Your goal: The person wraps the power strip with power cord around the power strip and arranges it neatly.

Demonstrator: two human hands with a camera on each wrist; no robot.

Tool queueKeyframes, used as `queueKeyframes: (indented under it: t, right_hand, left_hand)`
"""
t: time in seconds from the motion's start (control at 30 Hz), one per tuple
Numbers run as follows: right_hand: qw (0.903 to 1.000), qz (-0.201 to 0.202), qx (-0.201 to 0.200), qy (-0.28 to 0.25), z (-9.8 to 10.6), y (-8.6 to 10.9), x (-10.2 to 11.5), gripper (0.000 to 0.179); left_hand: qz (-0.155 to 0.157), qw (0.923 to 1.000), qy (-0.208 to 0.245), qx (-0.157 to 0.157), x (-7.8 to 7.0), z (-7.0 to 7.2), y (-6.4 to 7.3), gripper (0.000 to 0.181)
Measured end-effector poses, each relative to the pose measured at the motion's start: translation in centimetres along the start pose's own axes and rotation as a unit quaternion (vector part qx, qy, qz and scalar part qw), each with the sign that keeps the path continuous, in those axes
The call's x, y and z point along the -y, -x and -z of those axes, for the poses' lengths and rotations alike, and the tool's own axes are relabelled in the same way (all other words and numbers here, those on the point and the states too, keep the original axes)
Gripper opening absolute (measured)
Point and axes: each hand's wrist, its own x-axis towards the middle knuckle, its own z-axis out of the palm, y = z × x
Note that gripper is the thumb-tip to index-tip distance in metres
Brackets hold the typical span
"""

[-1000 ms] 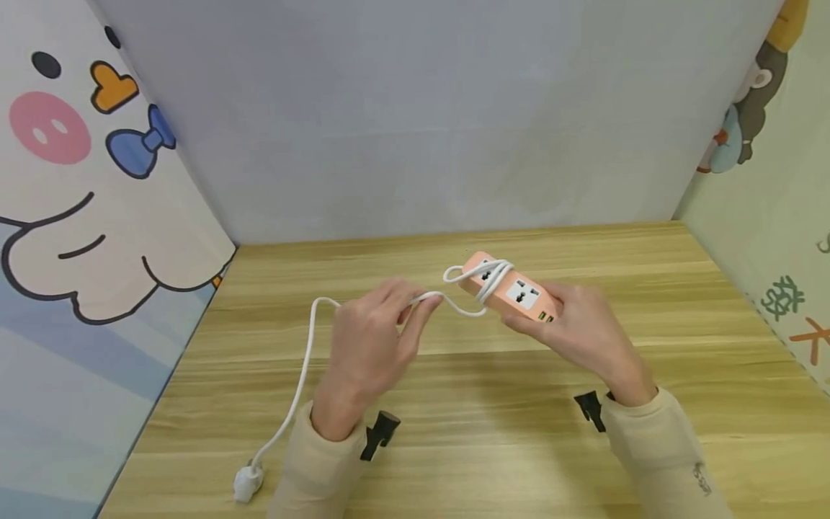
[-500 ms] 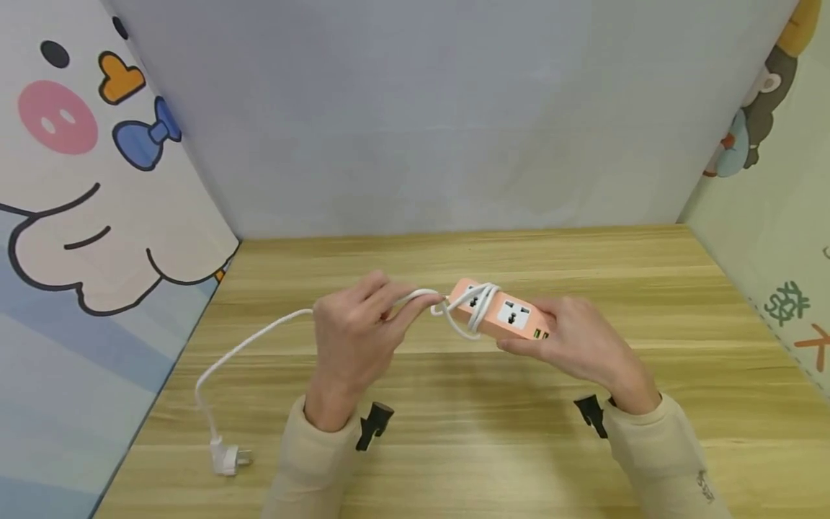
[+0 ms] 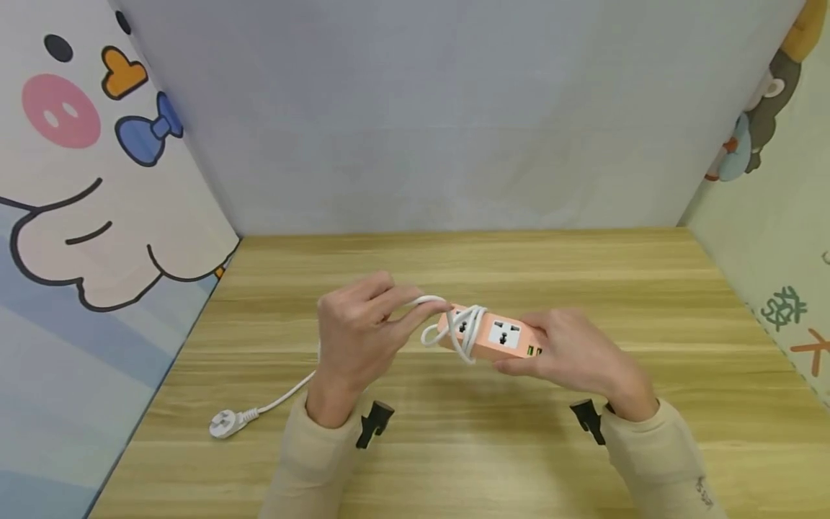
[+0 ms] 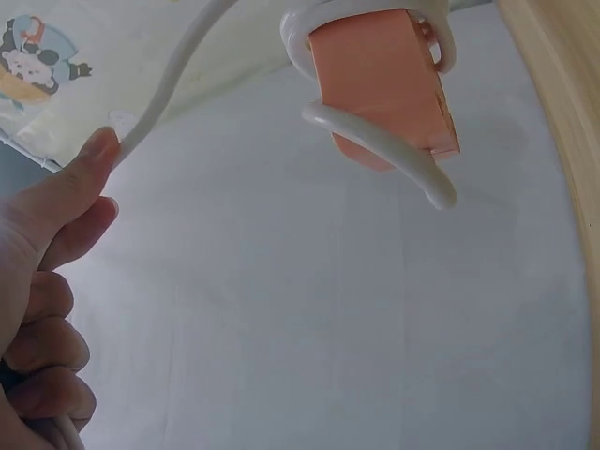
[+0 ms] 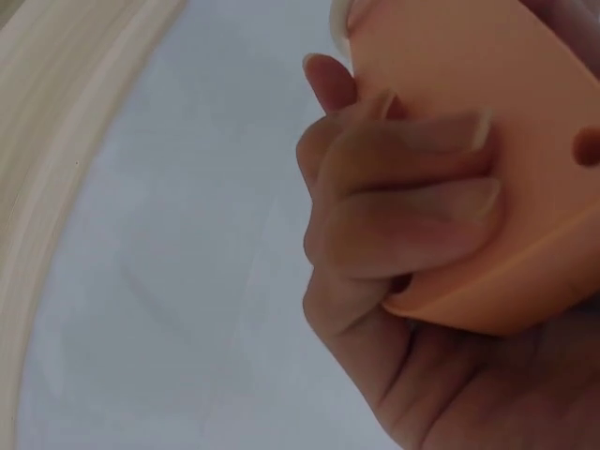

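Observation:
An orange power strip (image 3: 515, 333) with white sockets is held up over the table by my right hand (image 3: 573, 353), which grips its end by the USB ports. In the right wrist view several fingers (image 5: 412, 225) curl against its underside. White cord (image 3: 473, 335) is wound in several turns around the strip's other end. My left hand (image 3: 363, 331) pinches the cord (image 4: 173, 80) between thumb and forefinger, just left of the strip. Its remaining fingers curl around the cord's lower run. From there the cord trails to a white plug (image 3: 224, 424) at the left.
A wood-grain table (image 3: 454, 461) lies under both hands. A grey wall (image 3: 454, 122) closes off the back, with cartoon-printed panels (image 3: 71, 216) at the left and right. Black camera mounts (image 3: 375, 424) stick out from the wrists.
The strip has come down and slightly left with my right hand. My left hand has brought the cord up to the strip's end. The plug has swung and moved up on the left.

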Motion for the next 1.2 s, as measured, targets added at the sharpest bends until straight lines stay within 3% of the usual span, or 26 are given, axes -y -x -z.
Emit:
queueKeyframes:
  t: [0.43, 0.63, 0.87, 1.2]
  right_hand:
    - [0.9990, 0.024, 0.033, -0.016, -0.2, 0.5, 0.0, 0.038]
    - [0.9977, 0.027, 0.053, -0.033, -0.7, 0.2, -0.1, 0.033]
    - [0.9924, 0.060, 0.090, -0.059, -1.2, 0.2, -0.3, 0.026]
    - [0.9866, 0.098, 0.113, -0.065, -1.3, 0.3, -0.1, 0.027]
  left_hand:
    - [0.007, 0.9997, -0.001, 0.022, 0.0, -0.4, 0.2, 0.023]
    - [0.009, 0.9994, 0.006, 0.034, 0.1, -0.9, 0.3, 0.024]
    - [0.019, 0.9982, 0.018, 0.054, 0.7, -1.8, 0.8, 0.024]
    - [0.081, 0.9876, 0.072, 0.113, 1.6, -2.8, 1.8, 0.021]
